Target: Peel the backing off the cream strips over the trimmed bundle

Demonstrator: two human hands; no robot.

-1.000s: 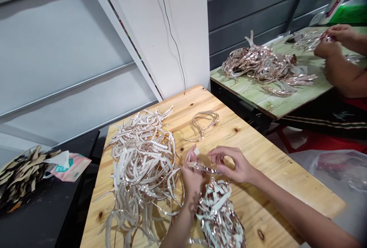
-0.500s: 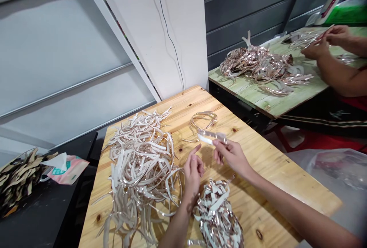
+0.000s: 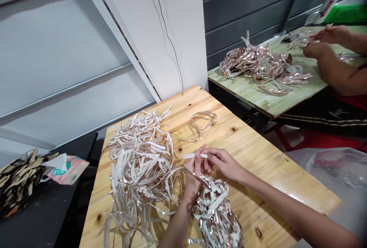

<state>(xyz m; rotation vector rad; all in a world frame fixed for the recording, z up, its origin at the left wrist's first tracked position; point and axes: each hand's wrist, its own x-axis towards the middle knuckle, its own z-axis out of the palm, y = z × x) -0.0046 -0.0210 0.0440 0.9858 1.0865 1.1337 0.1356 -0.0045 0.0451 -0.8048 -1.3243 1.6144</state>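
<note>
A narrow strip (image 3: 187, 156), white on one face and shiny rose-gold on the other, is pinched between my two hands above the wooden table. My left hand (image 3: 197, 165) presses its thumb on the strip. My right hand (image 3: 223, 162) grips the strip's right end with thumb and fingertips, close to the left hand. The strip's other end curls down past my left wrist. Left of my hands lies a big tangled pile of such strips (image 3: 140, 163). Just below them sits a heap of shorter crinkled pieces (image 3: 218, 213). Beyond them rests a loose loop of thin strips (image 3: 202, 121).
A co-worker's hands (image 3: 323, 43) work at a green table (image 3: 266, 104) on the right, beside another strip pile (image 3: 258, 64). A dark side table (image 3: 43, 209) holds brown strips (image 3: 20, 179) and a tissue pack (image 3: 69, 169). A plastic bag (image 3: 341, 171) hangs low right.
My right hand has brought the strip down and left to my left hand, whose thumb has closed onto it. The co-worker's hands have moved slightly apart.
</note>
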